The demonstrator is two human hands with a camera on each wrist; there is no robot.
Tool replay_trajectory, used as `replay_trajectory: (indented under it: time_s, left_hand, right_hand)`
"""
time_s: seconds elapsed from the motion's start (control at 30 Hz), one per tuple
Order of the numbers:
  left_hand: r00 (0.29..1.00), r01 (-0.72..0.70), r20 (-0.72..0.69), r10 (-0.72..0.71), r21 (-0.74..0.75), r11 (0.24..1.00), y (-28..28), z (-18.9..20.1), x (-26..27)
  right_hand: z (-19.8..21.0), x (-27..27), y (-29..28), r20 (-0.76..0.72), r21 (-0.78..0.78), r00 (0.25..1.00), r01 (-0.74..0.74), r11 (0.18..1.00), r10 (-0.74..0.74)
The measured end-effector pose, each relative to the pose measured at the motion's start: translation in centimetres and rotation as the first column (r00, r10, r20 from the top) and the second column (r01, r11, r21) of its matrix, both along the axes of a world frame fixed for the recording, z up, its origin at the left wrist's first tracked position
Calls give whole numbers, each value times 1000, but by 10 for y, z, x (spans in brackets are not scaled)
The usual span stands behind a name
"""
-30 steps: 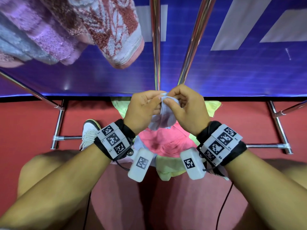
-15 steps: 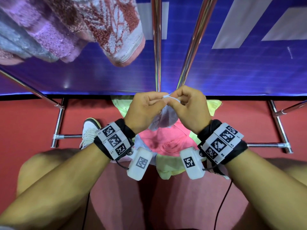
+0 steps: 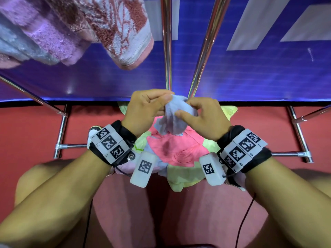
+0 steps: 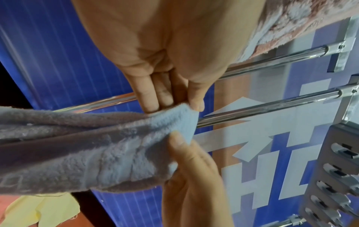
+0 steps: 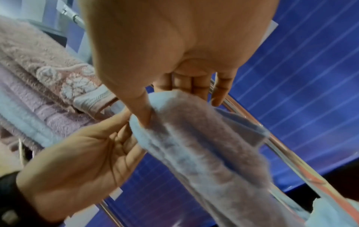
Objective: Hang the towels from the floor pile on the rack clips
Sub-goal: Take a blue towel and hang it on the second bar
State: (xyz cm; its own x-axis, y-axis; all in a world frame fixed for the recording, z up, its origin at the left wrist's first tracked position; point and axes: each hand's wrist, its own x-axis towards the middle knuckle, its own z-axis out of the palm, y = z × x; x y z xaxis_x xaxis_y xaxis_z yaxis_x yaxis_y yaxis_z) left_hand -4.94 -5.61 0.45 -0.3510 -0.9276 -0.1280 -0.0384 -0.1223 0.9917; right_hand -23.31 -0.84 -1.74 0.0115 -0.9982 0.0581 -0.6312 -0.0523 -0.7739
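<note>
Spread apart, both hands (image 3: 176, 113) pinch blue towel (image 3: 176, 120)

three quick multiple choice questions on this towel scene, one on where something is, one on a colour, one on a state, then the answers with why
1. Where is the pile of cloths?
A. on the red floor below the hands
B. draped over a rack bar
C. in a basket

2. What colour is the towel being held?
A. bright yellow
B. pale blue
C. black

3. How is that towel held?
A. the left hand alone
B. lying loose on the floor
C. pinched by both hands

Answers:
1 A, the head view shows pink and yellow cloths on the floor under the wrists.
2 B, all three views show pale blue pile.
3 C, the right hand also pinches the top edge.
</note>
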Motion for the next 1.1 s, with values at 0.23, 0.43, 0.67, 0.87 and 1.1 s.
replay_trajectory:
  time_s: [0.23, 0.43, 0.67, 0.87, 1.1]
  left_hand:
    - [994, -94, 40, 101, -148, 984, -16, -4, 23]
    - [983, -124, 111, 145, -180, 976, -21, -16, 33]
    - [982, -113, 128, 139, -190, 975, -19, -17, 34]
    - [981, -124, 126, 146, -168, 978, -19, -16, 28]
    - [968, -177, 143, 205, -185, 967, -23, -16, 32]
  right_hand:
    - [-13, -5, 10, -326, 101, 926, -168, 981, 192]
    - [-14, -16, 11, -365, -61, 931, -45, 997, 20]
    - [-13, -18, 11, -313, -132, 947, 27, 991, -67]
    - [-7, -14, 13, -301, -315, 927, 123, 941, -222]
    - [-9, -19, 13, -431, -210, 889, 67, 975, -154]
